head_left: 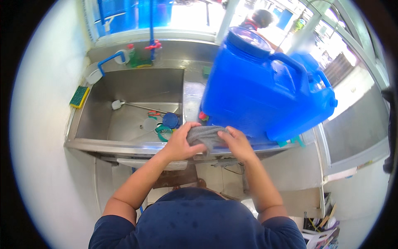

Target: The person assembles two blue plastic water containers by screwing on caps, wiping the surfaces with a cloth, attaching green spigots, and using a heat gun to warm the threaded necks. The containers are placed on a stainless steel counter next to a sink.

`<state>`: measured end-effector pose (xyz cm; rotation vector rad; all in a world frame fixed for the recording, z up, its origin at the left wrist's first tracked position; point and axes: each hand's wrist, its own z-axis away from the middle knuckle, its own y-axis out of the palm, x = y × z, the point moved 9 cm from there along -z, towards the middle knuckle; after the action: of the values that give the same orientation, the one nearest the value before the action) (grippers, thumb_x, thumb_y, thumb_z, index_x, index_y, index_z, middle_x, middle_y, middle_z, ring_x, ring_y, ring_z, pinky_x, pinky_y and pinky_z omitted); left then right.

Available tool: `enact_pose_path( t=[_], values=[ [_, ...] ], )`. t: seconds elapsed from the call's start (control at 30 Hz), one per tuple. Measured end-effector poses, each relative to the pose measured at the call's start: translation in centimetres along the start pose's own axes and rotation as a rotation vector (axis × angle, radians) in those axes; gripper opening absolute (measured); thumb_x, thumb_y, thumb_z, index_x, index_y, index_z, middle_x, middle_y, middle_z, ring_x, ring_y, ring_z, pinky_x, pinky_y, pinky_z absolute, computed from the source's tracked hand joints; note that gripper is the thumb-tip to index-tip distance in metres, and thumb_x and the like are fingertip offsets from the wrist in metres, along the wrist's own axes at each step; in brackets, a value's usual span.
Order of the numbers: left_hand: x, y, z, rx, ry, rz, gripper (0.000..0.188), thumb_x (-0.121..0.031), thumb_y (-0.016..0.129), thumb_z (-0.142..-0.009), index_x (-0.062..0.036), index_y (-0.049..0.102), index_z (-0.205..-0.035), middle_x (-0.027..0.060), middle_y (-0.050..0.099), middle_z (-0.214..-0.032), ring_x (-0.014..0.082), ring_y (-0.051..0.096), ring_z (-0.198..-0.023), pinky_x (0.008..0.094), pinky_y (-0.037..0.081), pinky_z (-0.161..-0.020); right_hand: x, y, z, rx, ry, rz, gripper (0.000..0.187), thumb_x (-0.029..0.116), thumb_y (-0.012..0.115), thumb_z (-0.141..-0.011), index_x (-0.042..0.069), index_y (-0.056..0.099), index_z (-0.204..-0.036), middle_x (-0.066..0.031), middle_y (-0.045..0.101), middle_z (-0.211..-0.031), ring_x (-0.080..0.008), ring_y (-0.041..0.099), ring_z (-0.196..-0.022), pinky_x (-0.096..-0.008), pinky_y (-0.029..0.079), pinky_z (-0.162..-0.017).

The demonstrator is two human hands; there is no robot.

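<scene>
A bunched grey cloth (207,137) is stretched between my two hands at the front rim of a steel sink counter. My left hand (181,143) grips its left end, the thumb pointing right along the lower side. At the cloth's other end my right hand (236,143) holds on with fingers curled. Just beyond the right hand stands a large blue water container (248,83) with a round lid and a handle. A second blue container (302,108) is beside it, partly hidden.
The steel sink (128,87) on the left holds a long-handled brush (117,104), orange-handled scissors (154,113), a blue lid (170,120) and a green ring (164,133). A sponge (79,97) rests on its left edge. Behind stand a green bottle (132,56) and a tap (153,45). Outside the window is a person (259,23).
</scene>
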<state>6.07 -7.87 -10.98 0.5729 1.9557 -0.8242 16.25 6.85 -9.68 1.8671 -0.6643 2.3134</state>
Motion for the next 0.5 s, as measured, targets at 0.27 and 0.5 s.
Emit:
enact_pose_path(
  t=[0.27,0.5],
  values=[
    [-0.9,0.2,0.6,-0.305,0.021,0.142,0.019,-0.013,0.063,-0.085,-0.0022,0.061,-0.1,0.017,0.06,-0.106,0.0294,0.06,-0.095,0.0371,0.047,-0.085,-5.4,12.3,-3.4,0.442,0.596,-1.052,0.053,0.059,0.047,-0.097,0.011,0.056,-0.118,-0.0091,0.065,-0.105,-0.0237,0.067,-0.094,-0.044,0.057,-0.084],
    [6.4,-0.4,2.2,0.106,-0.497,0.481,0.058,-0.029,0.048,-0.099,-0.003,0.034,-0.148,0.015,0.045,-0.144,0.0265,0.039,-0.136,0.0371,0.032,-0.112,-3.6,13.5,-3.1,0.906,0.548,-0.507,0.019,0.016,0.073,-0.088,0.009,0.058,-0.097,-0.0037,0.058,-0.084,-0.0088,0.047,-0.06,-0.0239,0.031,-0.046]
  ],
)
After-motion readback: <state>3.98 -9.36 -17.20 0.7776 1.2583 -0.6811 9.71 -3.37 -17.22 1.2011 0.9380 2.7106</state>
